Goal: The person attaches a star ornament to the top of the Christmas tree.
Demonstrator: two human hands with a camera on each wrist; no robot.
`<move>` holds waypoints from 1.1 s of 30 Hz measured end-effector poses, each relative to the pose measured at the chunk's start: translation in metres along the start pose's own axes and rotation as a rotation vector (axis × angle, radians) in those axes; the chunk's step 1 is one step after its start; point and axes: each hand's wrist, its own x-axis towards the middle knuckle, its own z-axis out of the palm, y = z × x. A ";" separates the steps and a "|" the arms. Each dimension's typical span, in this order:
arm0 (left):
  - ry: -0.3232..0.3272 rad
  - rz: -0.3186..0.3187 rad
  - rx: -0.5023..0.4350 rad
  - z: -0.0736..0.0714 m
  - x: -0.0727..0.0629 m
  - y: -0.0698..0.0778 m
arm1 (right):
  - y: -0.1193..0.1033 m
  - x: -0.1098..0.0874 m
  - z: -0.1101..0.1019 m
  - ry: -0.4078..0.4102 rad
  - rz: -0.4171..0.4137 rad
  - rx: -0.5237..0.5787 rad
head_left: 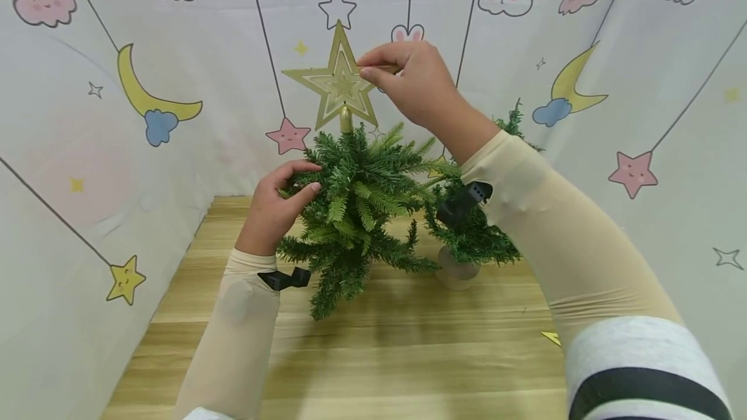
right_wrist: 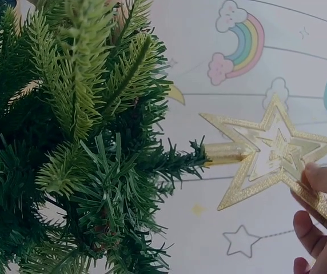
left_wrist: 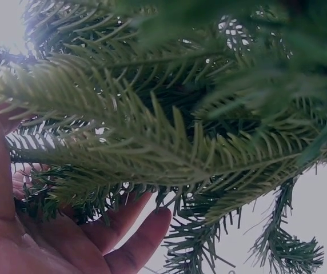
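Note:
A gold star tree topper (head_left: 341, 76) stands upright at the tip of a small artificial Christmas tree (head_left: 356, 199). Its short gold tube (right_wrist: 226, 153) sits over the top sprig. My right hand (head_left: 417, 80) pinches one side point of the star between thumb and fingers. On the tree's left side, my left hand (head_left: 277, 203) touches the upper foliage, thumb and forefinger apart. Seen from the left wrist, its fingers (left_wrist: 140, 240) reach loosely beneath the green branches (left_wrist: 152, 142), which partly hide them.
Behind my right forearm stands a second small green tree (head_left: 478, 225) on a pale round base (head_left: 458, 269). A small yellow piece (head_left: 551, 338) lies on the wooden table (head_left: 408, 355) near my right sleeve. A printed cloth backdrop (head_left: 222, 83) encloses the back and sides.

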 end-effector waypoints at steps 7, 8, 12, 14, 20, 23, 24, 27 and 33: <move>0.004 0.011 0.006 0.000 0.000 0.000 | 0.000 -0.001 0.000 -0.007 -0.014 0.007; 0.005 0.012 0.008 -0.001 -0.001 0.000 | 0.000 -0.001 0.000 -0.007 -0.017 0.007; 0.007 0.012 0.011 0.000 -0.001 0.001 | 0.001 -0.002 0.000 -0.004 -0.030 -0.005; 0.008 0.012 0.006 0.000 -0.001 0.001 | 0.001 -0.003 0.000 -0.003 -0.037 -0.011; 0.012 0.017 -0.005 0.000 -0.002 0.000 | 0.001 -0.006 -0.001 -0.002 -0.049 -0.018; 0.018 0.022 -0.009 0.000 -0.002 -0.001 | 0.000 -0.008 -0.002 -0.004 -0.046 -0.017; 0.021 0.025 -0.008 0.000 -0.003 -0.001 | 0.000 -0.009 -0.003 -0.005 -0.045 -0.019; 0.032 0.029 -0.015 0.000 -0.004 -0.003 | -0.001 -0.011 -0.004 0.000 -0.045 -0.025; 0.048 0.023 -0.016 -0.001 -0.005 -0.005 | -0.003 -0.019 -0.012 0.025 -0.068 -0.034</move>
